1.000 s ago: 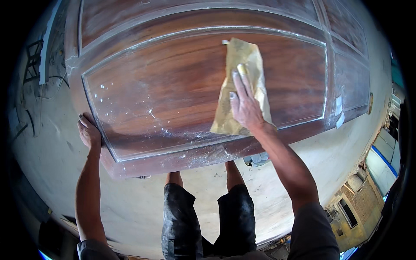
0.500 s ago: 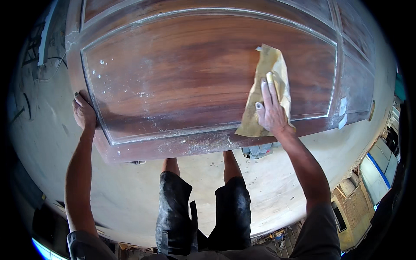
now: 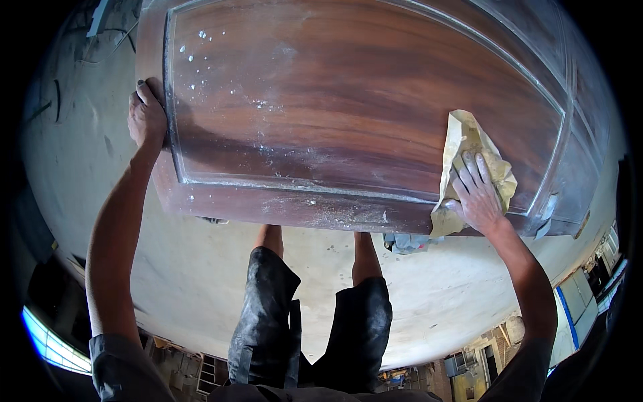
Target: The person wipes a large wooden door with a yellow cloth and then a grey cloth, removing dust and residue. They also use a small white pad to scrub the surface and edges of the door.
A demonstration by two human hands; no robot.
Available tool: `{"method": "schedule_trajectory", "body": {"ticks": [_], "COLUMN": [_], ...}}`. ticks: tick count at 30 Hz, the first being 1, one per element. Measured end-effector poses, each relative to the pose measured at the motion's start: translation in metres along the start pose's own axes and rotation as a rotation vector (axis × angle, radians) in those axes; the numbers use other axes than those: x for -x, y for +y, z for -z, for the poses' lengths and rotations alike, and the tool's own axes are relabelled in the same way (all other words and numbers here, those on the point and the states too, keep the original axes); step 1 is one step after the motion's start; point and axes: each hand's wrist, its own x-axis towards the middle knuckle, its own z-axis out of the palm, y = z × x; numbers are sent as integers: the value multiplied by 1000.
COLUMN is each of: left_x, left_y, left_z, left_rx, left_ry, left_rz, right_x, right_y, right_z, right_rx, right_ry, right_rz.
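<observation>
A brown wooden panelled door (image 3: 321, 114) lies before me, with white dust and specks on its raised panel and frame. My left hand (image 3: 147, 120) is closed round its left edge, thumb uppermost. Toward the right end of the panel, a creased tan sheet of sandpaper (image 3: 462, 130) lies against the wood. My right hand (image 3: 479, 194) presses it down, its fingers stretched over the sheet and holding it to the surface. The palm covers part of the sandpaper, so its underside is hidden.
Below the door's near edge, a grey-blue bundle (image 3: 405, 242) rests on the pale floor (image 3: 429, 295). My legs stand close under that edge. A thin cable (image 3: 124, 37) lies at the far left. Assorted clutter (image 3: 469, 365) lines the rim at lower right.
My right hand has slid the sandpaper rightward along the panel, and the sheet is more crumpled. The whole view has turned and shifted a little; my left hand keeps to the door's edge.
</observation>
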Motion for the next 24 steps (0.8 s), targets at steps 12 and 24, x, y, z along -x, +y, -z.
{"method": "schedule_trajectory", "body": {"ticks": [12, 24], "left_x": [9, 16], "left_y": [13, 27], "left_z": [11, 16], "left_rx": [-3, 23], "left_ry": [-30, -82], "left_rz": [90, 96], "right_x": [-60, -167], "right_y": [-72, -193], "right_z": [12, 20], "right_rx": [-401, -161], "right_ry": [212, 350], "right_rz": [-19, 342]}}
